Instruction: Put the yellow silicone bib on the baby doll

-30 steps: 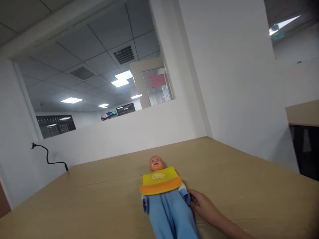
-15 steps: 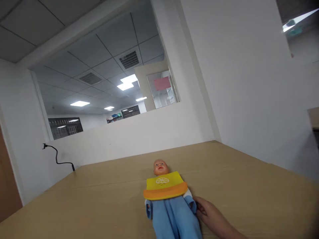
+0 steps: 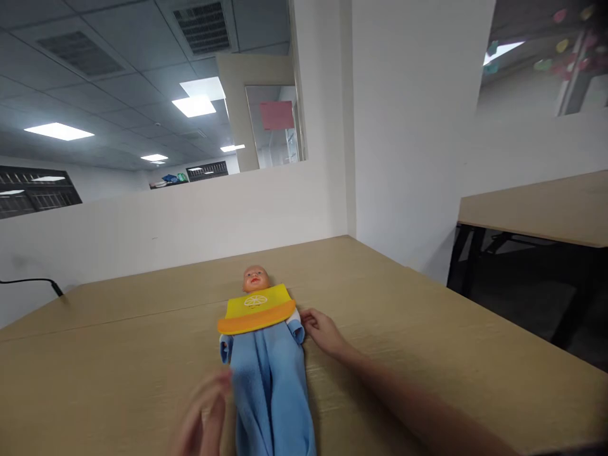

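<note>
A baby doll [image 3: 255,278] lies face up on the tan table [image 3: 380,316], its head toward the wall. Across its chest is a yellow bib [image 3: 259,300] with a white citrus-slice print and an orange pocket edge [image 3: 256,322]. Blue trousers [image 3: 270,386] cover its legs, and its white sleeves end in blue cuffs. My right hand [image 3: 325,332] has its curled fingertips at the doll's sleeve [image 3: 296,329] on the right side. Blurred by motion, my left hand [image 3: 206,405] is beside the trousers on the left, thumb and fingers apart, nothing visible in it.
A low white wall [image 3: 199,218] with a window opening stands behind the table. At the far left is a black gooseneck holder [image 3: 56,288]. On the right, past a white wall [image 3: 408,139], another table [image 3: 536,206] with black legs stands apart.
My left hand has come into view from below, beside the doll's legs. The camera has turned right and down; my right hand stays at the doll's sleeve.
</note>
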Tool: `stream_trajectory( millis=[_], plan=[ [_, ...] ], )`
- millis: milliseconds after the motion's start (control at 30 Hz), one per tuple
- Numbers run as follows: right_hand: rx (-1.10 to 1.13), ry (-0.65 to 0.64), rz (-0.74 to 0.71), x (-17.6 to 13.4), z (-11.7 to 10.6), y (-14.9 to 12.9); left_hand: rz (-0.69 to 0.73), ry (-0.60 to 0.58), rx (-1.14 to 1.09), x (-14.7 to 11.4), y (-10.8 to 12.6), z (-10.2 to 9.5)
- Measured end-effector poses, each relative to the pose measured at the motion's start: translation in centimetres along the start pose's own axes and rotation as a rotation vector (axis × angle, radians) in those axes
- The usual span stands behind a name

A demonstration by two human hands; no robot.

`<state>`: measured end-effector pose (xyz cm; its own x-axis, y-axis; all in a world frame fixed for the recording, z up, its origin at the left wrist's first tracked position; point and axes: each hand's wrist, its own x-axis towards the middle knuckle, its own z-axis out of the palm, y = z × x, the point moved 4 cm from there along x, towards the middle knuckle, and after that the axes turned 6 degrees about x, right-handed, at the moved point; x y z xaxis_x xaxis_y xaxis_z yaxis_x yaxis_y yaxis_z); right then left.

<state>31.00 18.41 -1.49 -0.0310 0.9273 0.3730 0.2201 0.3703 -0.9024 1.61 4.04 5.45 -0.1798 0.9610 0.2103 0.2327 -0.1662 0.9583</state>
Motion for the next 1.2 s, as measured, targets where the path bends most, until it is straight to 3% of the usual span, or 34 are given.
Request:
stream_trajectory(
  millis=[133, 267, 400, 567, 700, 833, 900, 1067, 1200],
  plan=[
    [0.021, 0.080, 0.075, 2.5, 0.1, 0.9, 0.068, 0.136, -0.002, 7.3, -0.4, 1.5],
    [0.116, 0.168, 0.152, 5.1, 0.4, 2.2, -0.161, 0.237, -0.103, 14.1, -4.1, 1.2],
    [0.169, 0.196, 0.167, 7.4, 0.6, 3.5, -0.315, 0.182, -0.283, 18.1, -7.8, 1.5],
    [0.244, 0.154, 0.186, 10.3, 1.3, 4.7, -0.252, 0.037, -0.372, 21.1, -8.7, 4.1],
    [0.260, 0.118, 0.253, 12.5, 1.9, 5.2, -0.382, -0.017, -0.322, 23.2, -8.5, 5.9],
    [0.308, 0.042, 0.366, 14.5, 2.4, 5.2, -0.445, -0.216, -0.368, 24.9, -8.0, 7.3],
    [0.324, 0.013, 0.420, 15.3, 2.5, 5.2, -0.445, -0.246, -0.401, 25.6, -7.7, 7.7],
    [0.332, -0.080, 0.477, 16.6, 2.8, 5.2, -0.565, -0.444, -0.387, 26.0, -7.4, 9.4],
    [0.238, -0.210, 0.398, 16.5, 2.1, 4.6, -0.592, -0.428, -0.330, 25.9, -7.1, 9.7]
  ],
)
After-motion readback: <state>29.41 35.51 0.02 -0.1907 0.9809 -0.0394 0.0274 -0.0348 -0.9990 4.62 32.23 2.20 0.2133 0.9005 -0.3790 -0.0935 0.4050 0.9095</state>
